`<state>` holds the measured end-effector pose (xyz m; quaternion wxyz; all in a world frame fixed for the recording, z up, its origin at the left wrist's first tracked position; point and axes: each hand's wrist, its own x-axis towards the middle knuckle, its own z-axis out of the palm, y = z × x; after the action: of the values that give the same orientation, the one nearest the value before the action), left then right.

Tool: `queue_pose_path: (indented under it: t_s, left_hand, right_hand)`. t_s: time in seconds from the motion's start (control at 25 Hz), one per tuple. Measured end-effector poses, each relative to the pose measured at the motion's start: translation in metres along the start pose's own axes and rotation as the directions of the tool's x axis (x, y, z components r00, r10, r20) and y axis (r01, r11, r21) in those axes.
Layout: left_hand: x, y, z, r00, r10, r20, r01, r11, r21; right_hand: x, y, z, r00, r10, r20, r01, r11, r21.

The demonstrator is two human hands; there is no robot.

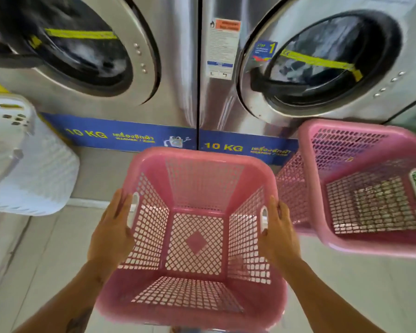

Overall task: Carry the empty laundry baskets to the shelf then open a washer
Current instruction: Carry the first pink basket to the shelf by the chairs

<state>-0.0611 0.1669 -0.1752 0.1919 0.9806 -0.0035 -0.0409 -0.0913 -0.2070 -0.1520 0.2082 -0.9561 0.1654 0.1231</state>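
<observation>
While both hands' fingers grip its sides, left hand [112,233] and right hand [277,234] hold a pink basket [195,299] (empty).

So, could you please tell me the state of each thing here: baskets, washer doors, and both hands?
Pink plastic lattice basket in the middle: empty, held at both side handles.
Second pink plastic basket at right: empty, tilted, not held.
White plastic basket at left: on its side.
Left steel washer's round door: shut.
Right steel washer's round door: shut.
Left hand: gripping the middle basket.
Right hand: gripping the middle basket.
</observation>
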Motion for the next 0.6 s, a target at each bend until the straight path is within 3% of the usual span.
queue_pose_path:
  t_s: [0.36,0.6]
  left_hand:
    - [-0.089,-0.057,0.062,0.984,-0.092,0.155,0.095,0.995,-0.013]
    - [-0.092,-0.074,0.114,0.993,-0.073,0.091,0.077,0.996,-0.037]
  right_hand:
    - [-0.066,0.024,0.093,0.994,0.076,0.084,-0.078,0.997,0.012]
    - [-0.047,0.044,0.136,0.999,0.030,0.032,-0.031,1.000,0.004]
